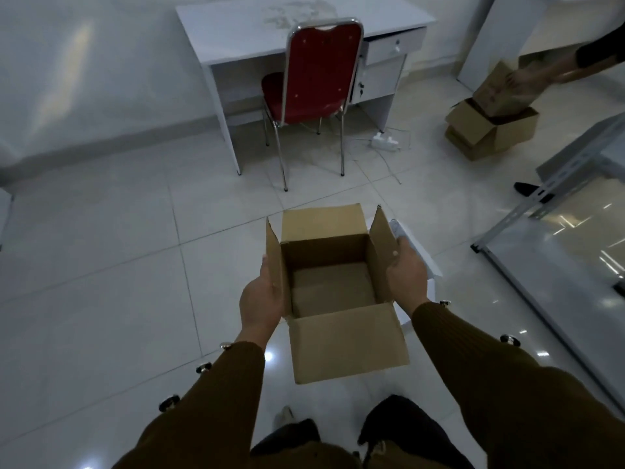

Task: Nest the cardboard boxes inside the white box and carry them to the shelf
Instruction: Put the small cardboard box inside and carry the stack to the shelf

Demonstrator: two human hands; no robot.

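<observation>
Nearest, both brown ribbed sleeves are reaching forward and the open brown cardboard box (333,292) is hanging between the hands above the pale tiled floor (118,265). The left hand (262,302) is pressing flat against the box's left wall, fingers spread along the cardboard under the raised left flap. The right hand (406,275) is clamping the right wall, thumb hooked over the inside edge and fingers wrapped outside. The box looks empty, its four flaps standing open and the near flap drooping toward the person.

Just beyond the right hand, a white box (417,252) is peeking out from behind and below the cardboard one, mostly hidden; the right hand is the nearer one to it. Judging by this, the cardboard box needs lowering a little rightward and down to seat inside it, mouth up.

Farther off, a red padded chair with chrome legs (314,82) is standing at a white desk (236,32). At far right another person's arm is handling a second brown carton (490,130), beside a grey metal shelf frame (554,184).
</observation>
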